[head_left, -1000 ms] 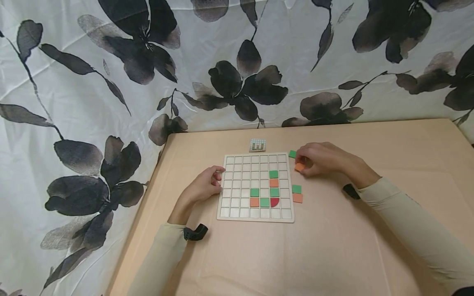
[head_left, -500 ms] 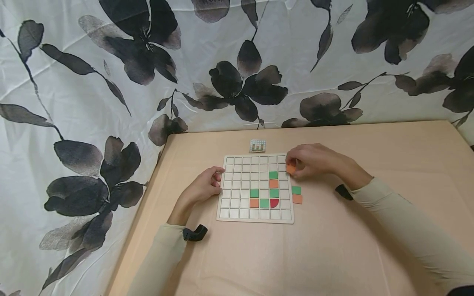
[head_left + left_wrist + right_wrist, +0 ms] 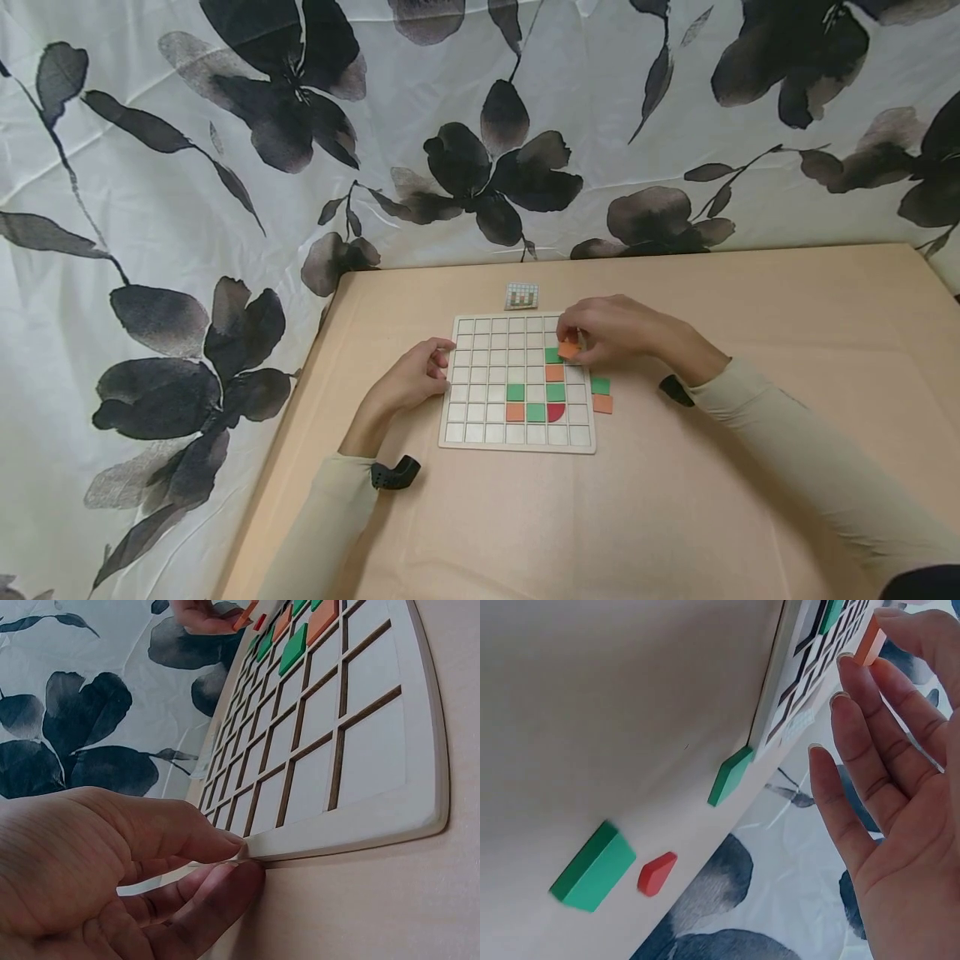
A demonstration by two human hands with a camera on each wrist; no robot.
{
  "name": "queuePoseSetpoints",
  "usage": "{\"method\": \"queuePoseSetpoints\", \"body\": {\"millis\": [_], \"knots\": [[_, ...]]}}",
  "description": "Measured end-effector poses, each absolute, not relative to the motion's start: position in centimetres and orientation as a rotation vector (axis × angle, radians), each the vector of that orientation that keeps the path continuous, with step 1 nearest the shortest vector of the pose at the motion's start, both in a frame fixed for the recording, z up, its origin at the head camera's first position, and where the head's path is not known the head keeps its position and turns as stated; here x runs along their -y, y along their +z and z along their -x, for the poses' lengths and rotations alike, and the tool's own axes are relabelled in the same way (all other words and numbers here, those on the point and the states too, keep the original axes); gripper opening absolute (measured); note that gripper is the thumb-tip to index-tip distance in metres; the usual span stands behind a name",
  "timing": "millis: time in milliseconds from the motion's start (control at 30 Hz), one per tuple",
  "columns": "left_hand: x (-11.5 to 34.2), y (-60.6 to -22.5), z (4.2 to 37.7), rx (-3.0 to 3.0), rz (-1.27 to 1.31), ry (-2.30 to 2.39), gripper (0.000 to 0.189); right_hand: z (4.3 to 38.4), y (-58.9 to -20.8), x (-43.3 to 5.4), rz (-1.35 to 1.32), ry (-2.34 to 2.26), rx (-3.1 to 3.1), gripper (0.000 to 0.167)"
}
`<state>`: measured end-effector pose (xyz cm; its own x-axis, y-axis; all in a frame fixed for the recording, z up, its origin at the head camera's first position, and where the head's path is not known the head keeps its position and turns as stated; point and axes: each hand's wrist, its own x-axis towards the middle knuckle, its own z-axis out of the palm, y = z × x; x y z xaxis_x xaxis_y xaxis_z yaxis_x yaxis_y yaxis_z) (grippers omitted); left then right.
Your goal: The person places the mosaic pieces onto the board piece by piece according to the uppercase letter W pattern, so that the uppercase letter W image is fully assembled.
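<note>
A white cloth (image 3: 420, 83) hangs behind the table (image 3: 675, 533) and down along its left side, printed with large flowers (image 3: 157, 396) in black and washed-out grey, and with slender dark leaves (image 3: 48, 233) on thin stalks; soft wrinkles cross its slightly shiny surface. The table is pale tan and matt, with a few faint lines running over it, a far edge that climbs a little toward the right, and a left edge slanting down toward the viewer
</note>
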<state>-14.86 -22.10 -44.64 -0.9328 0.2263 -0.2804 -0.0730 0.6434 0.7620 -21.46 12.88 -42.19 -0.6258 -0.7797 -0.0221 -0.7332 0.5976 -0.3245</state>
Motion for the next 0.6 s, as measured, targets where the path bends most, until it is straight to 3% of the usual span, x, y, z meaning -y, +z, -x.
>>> {"method": "queuePoseSetpoints", "body": {"millis": [600], "knots": [[21.9,-44.5,14.9,-2.5,-0.114,1.201,0.063,21.4,-42.4,-9.8,1.386,-0.408,-2.543,0.024]]}}
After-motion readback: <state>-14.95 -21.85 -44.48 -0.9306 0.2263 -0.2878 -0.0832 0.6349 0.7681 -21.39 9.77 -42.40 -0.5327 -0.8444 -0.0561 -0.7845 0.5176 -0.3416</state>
